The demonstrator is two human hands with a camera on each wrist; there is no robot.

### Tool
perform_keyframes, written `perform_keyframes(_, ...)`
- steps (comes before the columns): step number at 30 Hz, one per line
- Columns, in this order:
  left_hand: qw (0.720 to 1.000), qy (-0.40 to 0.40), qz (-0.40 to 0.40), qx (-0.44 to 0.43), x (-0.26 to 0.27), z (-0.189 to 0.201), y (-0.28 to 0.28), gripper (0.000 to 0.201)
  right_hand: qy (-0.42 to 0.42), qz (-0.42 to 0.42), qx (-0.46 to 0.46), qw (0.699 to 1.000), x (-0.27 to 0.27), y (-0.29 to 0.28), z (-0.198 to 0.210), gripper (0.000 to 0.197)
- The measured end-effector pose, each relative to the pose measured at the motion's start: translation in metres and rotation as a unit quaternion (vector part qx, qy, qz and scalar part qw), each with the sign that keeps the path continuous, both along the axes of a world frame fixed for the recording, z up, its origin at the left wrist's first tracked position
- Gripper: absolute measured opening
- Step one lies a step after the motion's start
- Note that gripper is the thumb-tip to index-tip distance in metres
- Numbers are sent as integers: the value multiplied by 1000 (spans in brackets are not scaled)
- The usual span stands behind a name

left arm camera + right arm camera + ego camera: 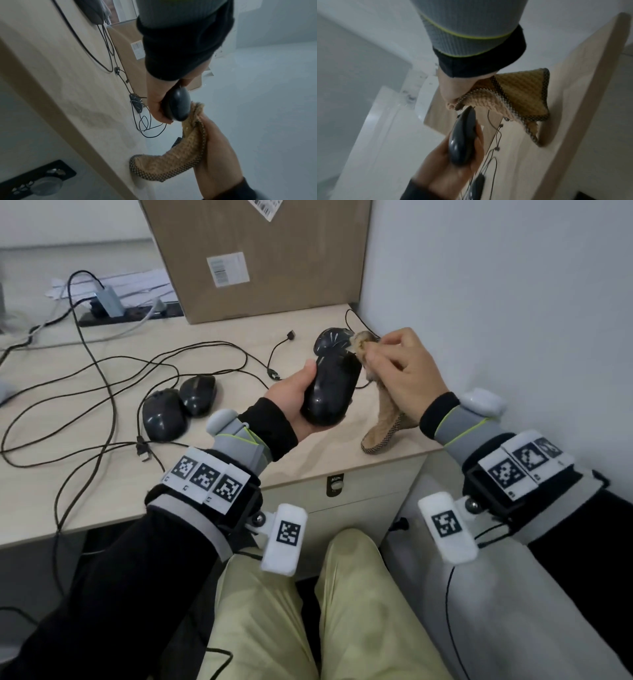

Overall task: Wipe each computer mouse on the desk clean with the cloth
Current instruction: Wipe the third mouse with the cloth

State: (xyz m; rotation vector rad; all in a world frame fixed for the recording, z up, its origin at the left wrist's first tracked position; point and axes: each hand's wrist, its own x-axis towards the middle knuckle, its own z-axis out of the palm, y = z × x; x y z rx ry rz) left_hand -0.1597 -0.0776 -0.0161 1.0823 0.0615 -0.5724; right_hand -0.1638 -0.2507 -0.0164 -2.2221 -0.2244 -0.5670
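Observation:
My left hand (294, 395) grips a glossy black mouse (330, 390) above the desk, thumb along its left side; the same mouse (178, 104) (462, 139) shows in both wrist views. My right hand (400, 368) pinches a tan knitted cloth (382, 426) and presses a bunched part of it against the mouse's front end. The cloth's lower corner (159, 170) (523, 94) hangs down onto the desk (102, 498). Another black mouse (330, 342) lies just behind the held one. Two more black mice (164, 414) (198, 393) lie side by side at the left.
Black cables (109, 392) loop over the desk's left half, with a USB plug (144, 451) near the front edge. A cardboard box (253, 254) stands at the back, a power strip (130, 313) left of it. A white wall (513, 302) closes the right side. A drawer lock (335, 484) sits below.

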Motion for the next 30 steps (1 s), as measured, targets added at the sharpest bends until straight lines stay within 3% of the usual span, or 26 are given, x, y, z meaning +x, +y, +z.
perform_keyframes(3,1000,-2,2,-2,2,1,-3,38,-28,61,-74,995,-12,14,-10,24)
perform_keyframes(7,999,2,-35,11,-6,-6,-5,38,63,-40,-32,997,10,0,0,29)
perform_keyframes(10,999,23,-28,-20,-6,-4,-3,37,52,-63,-16,997,14,-11,11,43)
perform_keyframes(13,997,48,-25,-53,-1,-1,-2,45,23,-20,-10,999,-1,0,18,27)
perform_keyframes(17,995,53,-46,-78,-4,-1,-8,35,-44,24,-92,994,-8,17,19,27)
perform_keyframes(22,993,63,-21,-93,-8,1,-15,30,9,50,-201,978,2,29,22,31)
perform_keyframes(24,993,62,-7,-97,-8,0,-14,36,-29,87,-213,973,-4,35,17,35)
perform_keyframes(28,980,84,34,-175,-1,-5,-7,72,-107,159,-274,942,-31,42,-8,31)
perform_keyframes(30,980,73,37,-181,2,-8,-4,75,-138,167,-296,930,-39,39,-16,29)
